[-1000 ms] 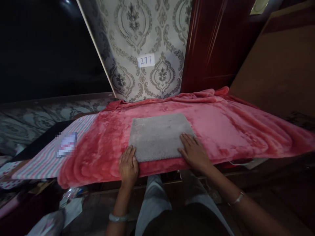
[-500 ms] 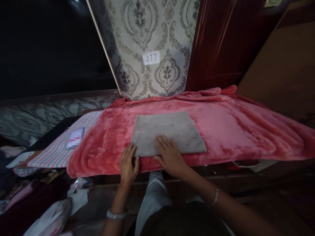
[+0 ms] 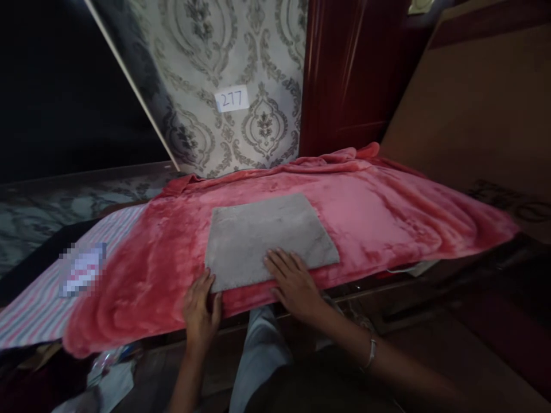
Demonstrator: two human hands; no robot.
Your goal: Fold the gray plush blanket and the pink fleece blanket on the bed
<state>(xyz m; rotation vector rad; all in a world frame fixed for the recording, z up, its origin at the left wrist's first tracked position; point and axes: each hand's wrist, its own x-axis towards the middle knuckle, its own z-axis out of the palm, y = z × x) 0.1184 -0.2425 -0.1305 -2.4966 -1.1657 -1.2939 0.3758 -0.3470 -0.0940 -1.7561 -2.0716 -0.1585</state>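
A gray cloth (image 3: pixel 267 226) lies flat on a red blanket (image 3: pixel 138 275), squared out in front of you, a strip of the blanket showing on its near side. Your left hand (image 3: pixel 200 310) is at the cloth's near left corner, fingers close together and thumb parted from them, closed around nothing; whether the fingertips touch the corner or only the blanket beside it, I cannot tell. Your right hand (image 3: pixel 297 284) lies palm down across the cloth's near edge, short of its near right corner, fingers stretched and slightly spread, thumb out to the side, gripping nothing. A bracelet (image 3: pixel 372 353) circles your right arm. Left of the cloth, past the blanket's side, a blurred item (image 3: pixel 81 269) sits on a striped sheet (image 3: pixel 37 304). Beyond the cloth, a card (image 3: pixel 232 98) reading "277" marks the patterned wall (image 3: pixel 196 86).
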